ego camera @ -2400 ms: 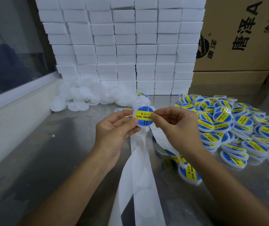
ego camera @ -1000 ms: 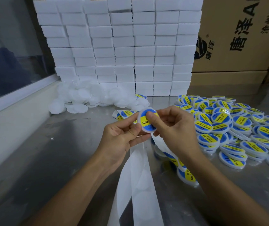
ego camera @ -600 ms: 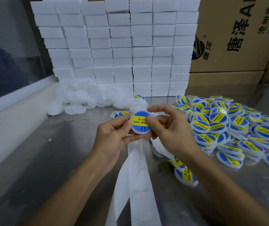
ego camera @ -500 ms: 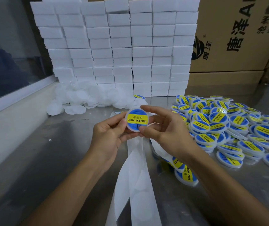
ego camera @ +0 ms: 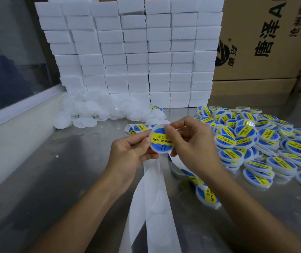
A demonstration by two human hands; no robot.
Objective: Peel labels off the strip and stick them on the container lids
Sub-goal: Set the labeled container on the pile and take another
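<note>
A round white lid (ego camera: 161,142) with a blue and yellow "SOLDERING PASTE" label on it is held above the metal table, face toward me. My left hand (ego camera: 129,154) pinches its left edge. My right hand (ego camera: 191,143) grips its right side, with the thumb pressed on the label's upper part. The white backing strip (ego camera: 151,203) hangs down from under my hands toward me, bare of labels. A further stretch of strip with labels on it (ego camera: 137,129) lies just behind the lid.
Several labelled lids (ego camera: 259,143) are heaped on the right of the steel table (ego camera: 54,179). Plain white lids (ego camera: 98,110) are piled at the back left, before a wall of white boxes (ego camera: 137,52). Cardboard cartons (ego camera: 266,39) stand back right. A window ledge runs along the left.
The lid has been turned between my fingers and tilted back to face me. My right thumb has moved onto the top of the label.
</note>
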